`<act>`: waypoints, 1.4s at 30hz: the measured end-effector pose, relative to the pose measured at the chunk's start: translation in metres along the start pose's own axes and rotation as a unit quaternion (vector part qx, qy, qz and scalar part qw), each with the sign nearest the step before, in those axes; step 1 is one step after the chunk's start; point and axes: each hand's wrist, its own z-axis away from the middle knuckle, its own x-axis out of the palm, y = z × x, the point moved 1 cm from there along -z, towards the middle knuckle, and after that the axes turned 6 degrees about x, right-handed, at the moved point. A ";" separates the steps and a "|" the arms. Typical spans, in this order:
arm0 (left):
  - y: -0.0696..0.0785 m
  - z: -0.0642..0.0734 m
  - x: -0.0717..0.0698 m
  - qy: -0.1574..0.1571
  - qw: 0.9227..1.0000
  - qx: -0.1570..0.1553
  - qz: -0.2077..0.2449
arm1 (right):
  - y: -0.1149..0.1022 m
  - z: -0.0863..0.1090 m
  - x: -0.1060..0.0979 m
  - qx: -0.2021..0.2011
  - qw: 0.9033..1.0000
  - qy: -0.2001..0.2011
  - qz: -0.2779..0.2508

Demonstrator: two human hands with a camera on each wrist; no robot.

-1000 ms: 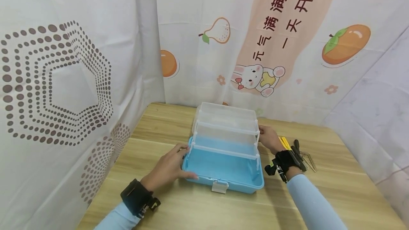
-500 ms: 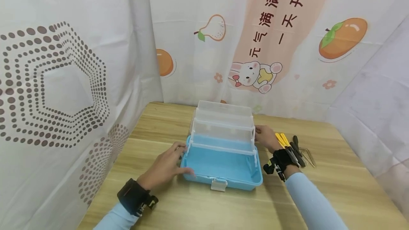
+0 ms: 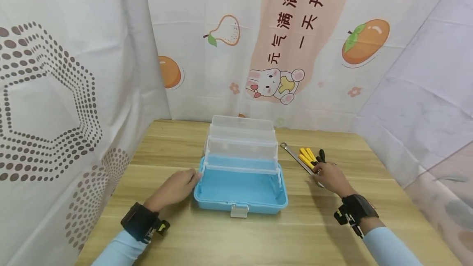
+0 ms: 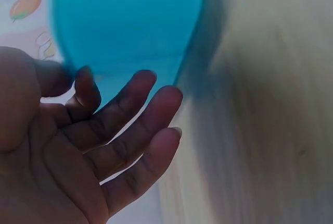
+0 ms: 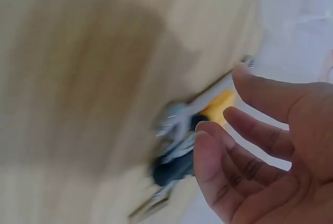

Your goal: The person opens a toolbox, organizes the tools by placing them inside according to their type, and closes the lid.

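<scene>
Toolbox [image 3: 236, 184], one and blue, stands raised open between our two hands, just to the right of the left hand [image 3: 173, 189] and apart from the right hand [image 3: 332, 179]. Our left thumb and bent index finger come close together at the box's near end; whether they pinch its rim, we cannot tell. The other three fingers curve loosely, apart from one another. Our right hand hangs palm down over the tools, thumb apart from its relaxed, bent fingers, pinching nothing that we can see.

We count one clear latch [image 3: 239, 211] on the box's front, and clear tray panels [image 3: 242, 149] rise stepwise behind it. Beside our right hand we count one long wrench [image 3: 295, 157], slanting from beyond the fingers to beneath them, and at least two yellow handles [image 3: 306, 160] just past the fingertips. One dark handle [image 3: 322, 155] shows beyond the knuckles, and one bent metal rod [image 5: 136, 216] lies near. Our right hand hides part of this pile, so its full count escapes us.

Two black wristbands [image 3: 140, 221] sit behind our hands, above the wooden table [image 3: 207, 241]. Printed cloth [image 3: 207, 102] hangs beyond both.
</scene>
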 end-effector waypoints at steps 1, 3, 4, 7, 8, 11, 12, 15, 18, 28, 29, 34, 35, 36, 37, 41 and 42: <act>0.000 0.001 0.002 0.000 1.000 -0.001 -0.002 | 0.003 0.002 0.002 0.005 1.000 -0.003 0.001; 0.001 0.002 0.005 -0.003 1.000 -0.001 -0.003 | 0.009 0.004 0.008 0.007 1.000 0.002 0.009; 0.002 0.003 0.007 -0.004 1.000 -0.001 -0.003 | 0.012 0.004 0.010 0.005 1.000 0.007 0.014; 0.004 0.005 0.010 -0.009 1.000 -0.003 -0.006 | 0.017 0.006 0.017 0.010 0.999 0.030 0.020; 0.005 0.005 0.011 -0.012 1.000 -0.003 -0.004 | 0.018 0.007 0.019 0.013 0.999 0.037 0.019; 0.007 0.006 0.011 -0.018 1.000 -0.004 -0.003 | 0.022 0.010 0.021 0.029 0.999 0.045 0.006; 0.008 0.006 0.011 -0.019 1.000 -0.003 -0.003 | 0.024 0.010 0.021 0.034 0.998 0.047 0.004; 0.008 0.006 0.012 -0.028 1.000 -0.005 0.002 | 0.031 0.010 0.022 0.046 0.998 0.048 0.009; 0.008 0.005 0.012 -0.029 0.999 -0.010 0.007 | 0.036 0.008 0.022 0.056 0.998 0.038 0.012; 0.006 0.003 0.010 -0.027 0.999 -0.019 0.003 | 0.037 0.003 0.020 0.058 0.998 0.014 -0.018; 0.006 0.003 0.010 -0.024 1.000 -0.019 0.004 | 0.036 0.003 0.020 0.049 0.998 0.024 -0.020; 0.006 0.002 0.009 -0.005 1.000 -0.025 0.015 | 0.028 0.007 0.021 0.010 0.998 0.060 -0.015; 0.006 0.003 0.009 -0.003 1.000 -0.027 0.016 | 0.026 0.008 0.022 0.011 0.998 0.061 -0.016; 0.006 0.003 0.009 -0.001 1.000 -0.027 0.016 | 0.025 0.009 0.022 0.015 0.998 0.058 -0.018; 0.005 0.003 0.009 -0.001 0.999 -0.028 0.017 | 0.024 0.011 0.022 0.023 0.998 0.055 -0.019; 0.002 0.007 0.012 -0.003 1.000 -0.018 0.018 | 0.020 0.015 0.019 0.050 0.998 0.038 -0.016; 0.002 0.008 0.012 -0.004 1.000 -0.014 0.020 | 0.019 0.016 0.018 0.055 0.998 0.032 -0.013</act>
